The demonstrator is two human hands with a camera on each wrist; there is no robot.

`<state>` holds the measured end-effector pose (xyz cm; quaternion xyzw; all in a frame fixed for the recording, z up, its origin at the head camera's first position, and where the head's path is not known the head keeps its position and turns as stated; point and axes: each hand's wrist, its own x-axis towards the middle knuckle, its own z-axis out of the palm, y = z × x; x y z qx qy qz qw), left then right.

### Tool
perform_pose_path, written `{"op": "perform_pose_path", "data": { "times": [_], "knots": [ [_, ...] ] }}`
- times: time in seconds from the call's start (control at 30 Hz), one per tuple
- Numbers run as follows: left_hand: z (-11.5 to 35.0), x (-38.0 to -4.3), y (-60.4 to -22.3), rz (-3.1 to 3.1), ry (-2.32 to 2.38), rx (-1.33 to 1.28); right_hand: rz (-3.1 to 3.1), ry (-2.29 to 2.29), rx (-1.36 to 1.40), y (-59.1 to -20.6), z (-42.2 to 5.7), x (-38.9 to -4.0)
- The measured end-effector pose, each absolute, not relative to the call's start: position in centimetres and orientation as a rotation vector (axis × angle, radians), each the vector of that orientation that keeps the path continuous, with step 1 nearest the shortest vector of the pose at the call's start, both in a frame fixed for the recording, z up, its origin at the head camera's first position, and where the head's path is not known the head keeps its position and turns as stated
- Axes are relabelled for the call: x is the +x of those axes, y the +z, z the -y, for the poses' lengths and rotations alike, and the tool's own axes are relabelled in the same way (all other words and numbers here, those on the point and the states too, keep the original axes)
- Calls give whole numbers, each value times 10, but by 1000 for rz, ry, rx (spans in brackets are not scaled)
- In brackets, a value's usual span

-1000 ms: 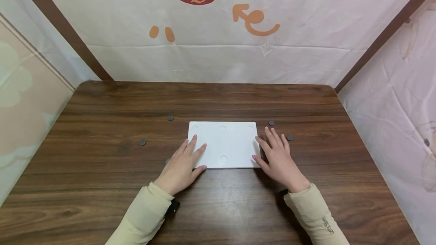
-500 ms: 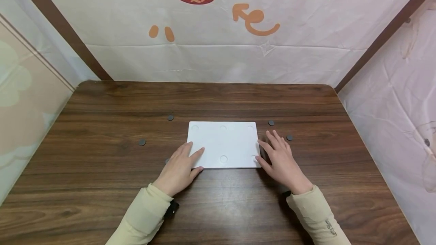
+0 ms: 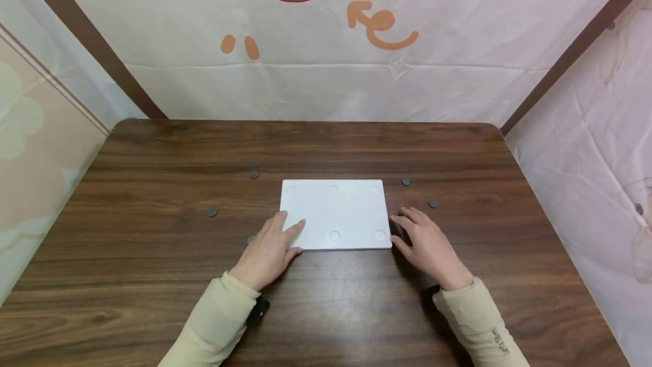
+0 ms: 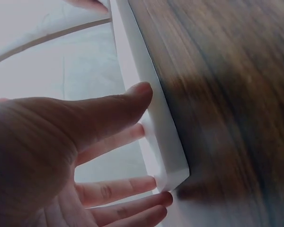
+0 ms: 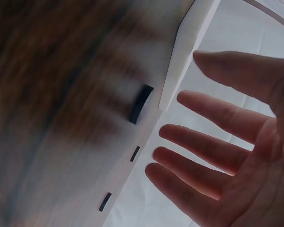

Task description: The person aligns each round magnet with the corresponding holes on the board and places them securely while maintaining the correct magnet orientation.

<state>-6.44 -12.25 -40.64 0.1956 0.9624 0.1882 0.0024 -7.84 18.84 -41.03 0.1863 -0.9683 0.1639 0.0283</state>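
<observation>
A white rectangular board (image 3: 336, 211) lies on the brown wooden table, with several shallow round recesses near its edges. My left hand (image 3: 267, 251) rests at its front left corner, the index finger on top and the thumb at the front edge. The left wrist view shows the thumb (image 4: 139, 97) against the board's side. Just off the board's right edge, my right hand (image 3: 433, 251) holds nothing, its fingers extended in the right wrist view. A dark round disc (image 5: 142, 104) near the board's corner shows in that view; in the head view the right hand hides it.
Two dark discs (image 3: 405, 181) lie beyond the right hand. On the left are further dark discs (image 3: 211, 212), one partly covered by the left hand. A printed white curtain (image 3: 326, 92) hangs behind the table's far edge (image 3: 316, 122).
My right hand has drawn back rightward off the board, uncovering its front right recess. My left hand has slid slightly back toward the board's left edge, its fingers closer together.
</observation>
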Motion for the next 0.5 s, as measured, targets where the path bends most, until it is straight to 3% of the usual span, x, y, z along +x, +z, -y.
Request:
{"op": "perform_pose_path", "data": {
  "times": [0.5],
  "knots": [
    [120,-69,-405,-2975,619,575,3117,469,370,-402,-194,-76]
  ]
}}
